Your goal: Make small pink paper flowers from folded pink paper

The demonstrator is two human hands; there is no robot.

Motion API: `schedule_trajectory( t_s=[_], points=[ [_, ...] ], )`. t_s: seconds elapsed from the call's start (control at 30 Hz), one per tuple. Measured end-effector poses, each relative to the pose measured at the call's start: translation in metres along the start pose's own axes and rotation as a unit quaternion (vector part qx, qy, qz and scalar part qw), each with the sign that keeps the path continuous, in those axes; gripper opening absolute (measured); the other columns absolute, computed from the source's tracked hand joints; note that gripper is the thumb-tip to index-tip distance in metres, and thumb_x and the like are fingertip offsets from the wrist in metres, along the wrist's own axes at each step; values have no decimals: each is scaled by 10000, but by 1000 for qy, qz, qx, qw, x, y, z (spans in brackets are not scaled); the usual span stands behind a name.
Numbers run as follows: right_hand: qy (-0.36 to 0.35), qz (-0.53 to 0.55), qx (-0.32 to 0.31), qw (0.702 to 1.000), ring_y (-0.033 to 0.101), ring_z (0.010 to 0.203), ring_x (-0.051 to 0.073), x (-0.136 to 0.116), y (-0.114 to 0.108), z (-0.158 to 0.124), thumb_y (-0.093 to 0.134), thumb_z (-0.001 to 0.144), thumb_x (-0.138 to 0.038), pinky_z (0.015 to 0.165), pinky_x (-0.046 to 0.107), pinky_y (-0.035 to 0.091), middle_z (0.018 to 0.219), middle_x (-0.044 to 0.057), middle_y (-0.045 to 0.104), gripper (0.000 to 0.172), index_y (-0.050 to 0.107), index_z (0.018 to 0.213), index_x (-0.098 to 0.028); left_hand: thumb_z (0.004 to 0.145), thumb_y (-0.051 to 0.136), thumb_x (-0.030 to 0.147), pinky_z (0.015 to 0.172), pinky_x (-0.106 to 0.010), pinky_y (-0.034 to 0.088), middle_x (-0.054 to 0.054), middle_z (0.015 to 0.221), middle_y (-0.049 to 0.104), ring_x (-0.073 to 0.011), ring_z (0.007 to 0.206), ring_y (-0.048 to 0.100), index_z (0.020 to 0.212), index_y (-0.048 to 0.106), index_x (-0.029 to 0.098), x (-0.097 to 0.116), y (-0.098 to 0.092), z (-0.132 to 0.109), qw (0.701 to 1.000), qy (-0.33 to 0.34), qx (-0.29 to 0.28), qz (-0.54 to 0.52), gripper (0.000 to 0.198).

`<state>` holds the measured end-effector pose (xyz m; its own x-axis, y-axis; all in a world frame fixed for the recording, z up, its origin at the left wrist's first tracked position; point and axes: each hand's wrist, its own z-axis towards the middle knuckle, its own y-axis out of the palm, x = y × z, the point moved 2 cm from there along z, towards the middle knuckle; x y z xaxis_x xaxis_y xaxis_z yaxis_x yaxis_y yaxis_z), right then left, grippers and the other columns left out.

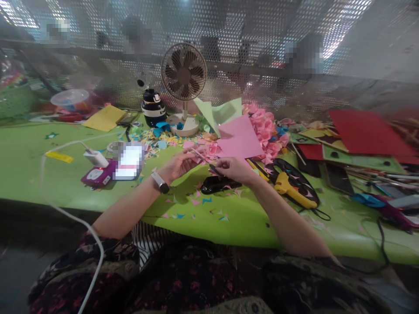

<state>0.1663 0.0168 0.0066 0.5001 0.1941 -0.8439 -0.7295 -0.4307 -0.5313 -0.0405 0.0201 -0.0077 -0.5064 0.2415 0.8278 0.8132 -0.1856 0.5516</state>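
My left hand (183, 165), with a watch-like band (159, 181) on its wrist, pinches a small pink piece of paper (198, 152). In the closed fingers of my right hand (233, 169) is a slim dark-handled tool (214, 169), pointing toward my left hand; its exact kind is unclear. A glossy black object (214, 185) lies on the table just under my right hand. Behind both hands rests a pink paper sheet (240, 138), beside a heap of pink paper pieces (263, 128). Small coloured scraps (195, 201) are scattered in front.
A small fan (184, 75) and dark bottle (153, 108) stand behind. A lit phone (129, 161) and purple box (98, 175) are at left, with a white cable (70, 214). At right lie a yellow glue gun (294, 191) and red sheets (363, 131).
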Motion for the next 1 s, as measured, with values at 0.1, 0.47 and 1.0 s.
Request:
schedule_trajectory(
  t_s=[0.1,0.47,1.0],
  points=[
    [6,7,-9,1000,493,539,114,-1,-1,-1,737,686,-648,491,261,317,615,9,607,483,590,670,-188,807,572,43,903,-295,569,-82,1155,741,-161,980,721,1110,648,165,2,-4,2,1000,-5,1,-12,335],
    [7,75,-14,997,427,479,70,-1,-9,-2,753,640,-703,451,229,272,618,-4,606,562,626,745,-165,824,615,10,957,-303,549,-96,1029,753,-155,944,713,1014,681,141,1,-19,12,1000,-19,16,-7,240],
    [59,-191,212,957,545,642,167,42,-36,15,653,767,-465,600,275,352,648,12,627,279,588,710,-200,786,634,51,922,-361,549,-78,967,760,-165,906,717,915,718,161,-1,-37,19,974,48,71,210,190]
  ],
)
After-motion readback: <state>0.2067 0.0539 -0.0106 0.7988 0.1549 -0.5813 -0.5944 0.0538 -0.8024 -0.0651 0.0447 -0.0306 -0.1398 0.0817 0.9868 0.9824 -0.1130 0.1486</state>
